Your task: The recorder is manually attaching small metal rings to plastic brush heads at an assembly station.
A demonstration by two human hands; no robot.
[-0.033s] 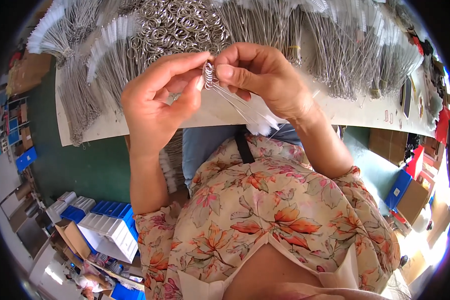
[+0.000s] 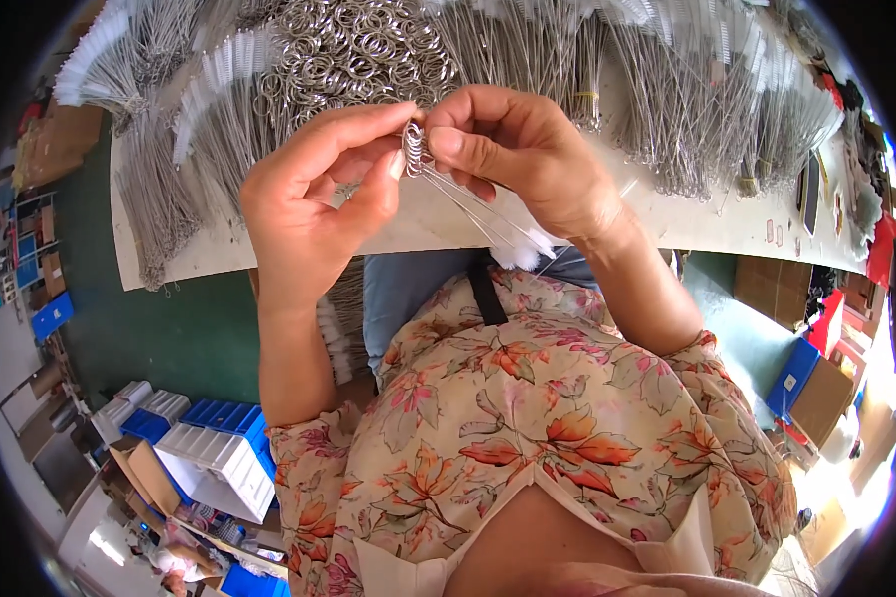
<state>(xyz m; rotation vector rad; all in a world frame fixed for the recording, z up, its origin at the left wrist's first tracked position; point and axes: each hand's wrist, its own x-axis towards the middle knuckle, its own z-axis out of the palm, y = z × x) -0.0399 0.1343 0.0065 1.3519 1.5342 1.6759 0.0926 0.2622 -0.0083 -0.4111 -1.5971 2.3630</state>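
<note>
My left hand pinches a short stack of silver metal rings between thumb and fingertips, above the near edge of the table. Opposite it, my right hand is closed, its thumb and index finger pressed together against the right side of the rings. Several thin wire brushes slant down from the rings toward my lap. Their white bristle ends hang just past the table edge. My fingertips hide how the wires meet the rings.
Behind my hands lies a heap of loose metal rings on the white tabletop. Bundles of wire brushes flank it, on the left and right. Blue and white bins stand at lower left; a person is beyond them.
The rings have tilted and shifted very slightly left at my fingertips. Both hands keep nearly the same place and grip.
</note>
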